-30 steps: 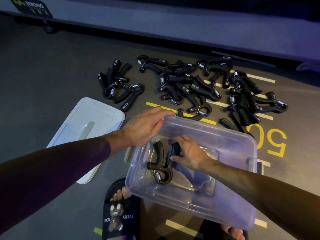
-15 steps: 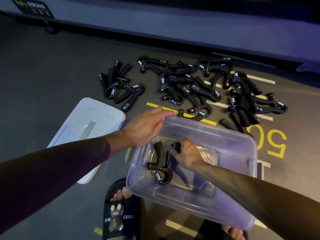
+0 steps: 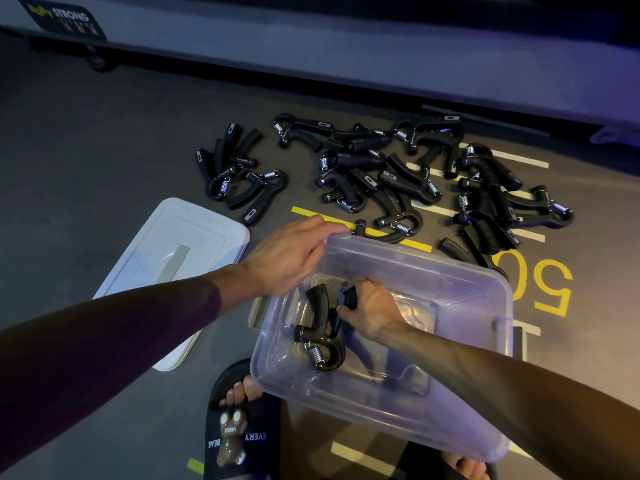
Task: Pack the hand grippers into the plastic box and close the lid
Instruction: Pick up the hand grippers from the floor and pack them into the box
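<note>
While the left hand (image 3: 287,254) grips the plastic box (image 3: 450,282) rim, the right hand (image 3: 372,306) clasps a hand gripper (image 3: 320,327) inside.

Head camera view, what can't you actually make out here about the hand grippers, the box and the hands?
- Hand gripper in the plastic box: the right hand covers most of one handle.
- Left hand: fingertips hidden behind the box's far rim.
- Pile of hand grippers on the floor: overlapping and dark, so no exact count.
- Lid: near part hidden by the left forearm.
</note>
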Demonstrator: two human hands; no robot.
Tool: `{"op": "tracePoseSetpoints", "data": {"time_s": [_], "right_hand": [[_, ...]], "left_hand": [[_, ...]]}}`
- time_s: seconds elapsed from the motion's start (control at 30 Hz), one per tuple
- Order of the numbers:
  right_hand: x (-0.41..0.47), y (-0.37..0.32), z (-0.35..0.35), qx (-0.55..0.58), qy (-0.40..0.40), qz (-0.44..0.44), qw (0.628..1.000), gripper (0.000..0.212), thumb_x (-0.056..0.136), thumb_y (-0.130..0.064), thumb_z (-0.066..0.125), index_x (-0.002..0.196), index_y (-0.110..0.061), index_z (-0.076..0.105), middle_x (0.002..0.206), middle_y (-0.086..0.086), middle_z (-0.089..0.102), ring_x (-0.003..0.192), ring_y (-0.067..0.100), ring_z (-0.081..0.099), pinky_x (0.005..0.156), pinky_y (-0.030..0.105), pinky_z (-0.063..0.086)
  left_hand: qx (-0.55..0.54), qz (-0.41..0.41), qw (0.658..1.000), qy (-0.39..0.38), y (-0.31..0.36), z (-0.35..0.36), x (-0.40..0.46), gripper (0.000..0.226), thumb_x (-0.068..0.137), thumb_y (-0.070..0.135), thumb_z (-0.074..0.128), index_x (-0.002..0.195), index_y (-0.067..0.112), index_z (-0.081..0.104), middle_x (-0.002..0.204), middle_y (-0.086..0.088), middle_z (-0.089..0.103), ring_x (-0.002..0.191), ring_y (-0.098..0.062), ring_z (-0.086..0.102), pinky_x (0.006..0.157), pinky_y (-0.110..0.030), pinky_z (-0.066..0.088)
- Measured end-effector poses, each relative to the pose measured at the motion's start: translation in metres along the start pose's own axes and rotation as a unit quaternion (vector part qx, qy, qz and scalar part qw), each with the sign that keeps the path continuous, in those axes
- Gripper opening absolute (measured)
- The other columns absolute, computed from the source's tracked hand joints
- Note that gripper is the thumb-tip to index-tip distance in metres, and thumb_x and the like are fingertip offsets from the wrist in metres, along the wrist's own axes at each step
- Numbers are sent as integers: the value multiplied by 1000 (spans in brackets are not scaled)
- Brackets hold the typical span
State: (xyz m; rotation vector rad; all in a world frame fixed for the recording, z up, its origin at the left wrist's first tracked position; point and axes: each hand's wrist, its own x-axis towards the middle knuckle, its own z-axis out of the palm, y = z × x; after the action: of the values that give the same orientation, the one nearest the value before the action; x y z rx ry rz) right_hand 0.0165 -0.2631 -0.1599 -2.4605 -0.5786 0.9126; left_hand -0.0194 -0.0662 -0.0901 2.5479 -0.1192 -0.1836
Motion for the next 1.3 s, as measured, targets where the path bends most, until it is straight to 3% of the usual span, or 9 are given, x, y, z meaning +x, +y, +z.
{"op": "tracePoseSetpoints", "data": {"time_s": [0.07,0.27,0.43,0.7,0.93,1.03,1.13,1.23,1.3], "right_hand": [[-1,0,0,-2,2,-8,1000,29,87,-24,70,111,-13,60,113,7,54,92,19,50,76,20,35],[-3,1,2,-25,-1,-43,999,38,89,-29,70,121,-12,58,115,3,47,108,24,54,87,22,37],[-5,-2,-1,-35,-10,-65,997,40,92,-27,68,128,-14,56,125,6,49,114,24,53,97,26,40],[0,3,2,-46,-18,-59,997,48,88,-31,71,131,-16,56,127,7,50,115,26,55,98,28,41],[1,4,-10,-105,-38,-67,992,68,83,-66,56,133,-21,49,133,4,53,120,28,54,97,44,49],[-12,-8,-41,-133,-32,-141,981,53,86,-66,50,118,-24,59,120,1,62,109,25,62,91,42,51],[-29,-34,-89,-67,21,-228,971,34,95,-53,50,100,-24,67,93,-8,72,81,11,68,75,30,53],[-13,-45,-137,53,79,-193,976,20,100,-35,55,92,-22,68,77,-5,74,53,8,67,55,22,53],[21,-32,-151,63,84,-125,987,14,98,-23,56,90,-21,67,78,-2,75,53,15,70,52,24,53]], "left_hand": [[-2,-2,1000,-1,0,0,0,47,100,25,29,144,29,47,110,10,50,102,-17,55,93,-40,46],[-5,-7,1000,-7,0,0,-1,47,101,25,30,144,30,47,106,15,44,98,-12,51,91,-36,46],[-2,-10,1000,-10,0,0,-1,46,102,24,31,144,31,46,118,7,54,107,-17,56,94,-41,47],[0,-17,1000,-12,2,-2,-1,46,101,24,31,144,31,46,113,8,53,103,-17,56,92,-41,48],[-2,-19,1000,-16,1,-2,-1,44,102,26,31,143,35,45,111,14,50,103,-13,55,92,-41,48],[-4,-14,1000,-24,-1,-4,0,41,106,26,35,144,37,45,127,11,55,115,-14,55,96,-41,48],[-31,-17,999,-30,-7,-6,4,42,106,21,41,143,38,50,131,8,58,119,-15,56,101,-39,46],[-38,-17,999,-32,-11,-9,10,42,104,12,49,139,33,59,125,3,63,115,-18,59,100,-25,43],[-35,-6,999,-31,-12,-14,11,42,103,11,52,138,32,60,123,2,65,115,-17,60,95,-14,40]]}}
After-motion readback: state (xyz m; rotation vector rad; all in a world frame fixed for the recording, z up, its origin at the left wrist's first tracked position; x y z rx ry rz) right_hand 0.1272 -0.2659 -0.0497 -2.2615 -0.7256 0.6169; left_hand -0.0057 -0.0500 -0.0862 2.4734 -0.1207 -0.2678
